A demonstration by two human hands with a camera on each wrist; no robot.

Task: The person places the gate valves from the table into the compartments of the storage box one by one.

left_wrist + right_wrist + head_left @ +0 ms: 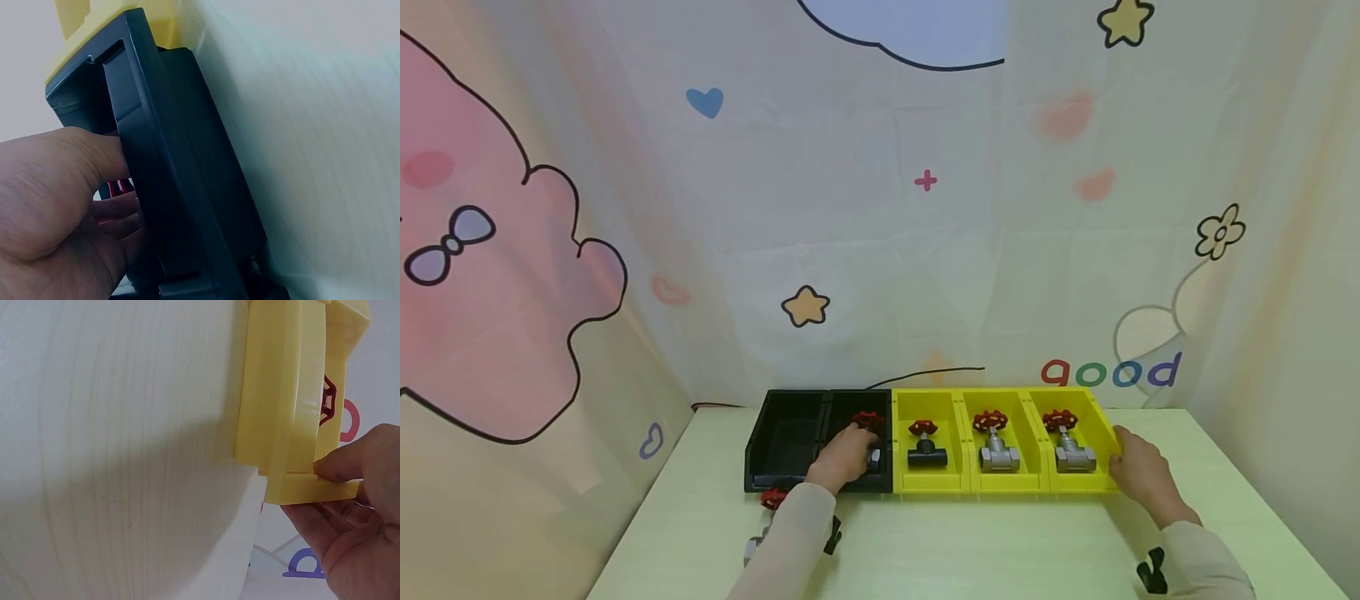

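My left hand point(844, 458) reaches into the second black bin point(838, 400). Its fingers and thumb are curled about a gate valve with a red handwheel point(868, 419) and a silver body; the hand and bin wall hide most of it. In the left wrist view, a bit of red handwheel point(120, 187) shows between thumb and fingers. At the far right end of the row, my right hand point(1144, 472) pinches the side wall of a yellow bin point(306, 489), thumb inside and fingers outside. A silver valve point(1076, 458) with a red handwheel stands in that bin.
Two more yellow bins hold a black-bodied valve point(927, 456) and a silver valve point(999, 457). Left of the working hand is another black bin point(786, 429). Partly behind the left sleeve, a red-wheeled valve point(772, 498) lies on the table point(985, 546). A printed curtain hangs behind.
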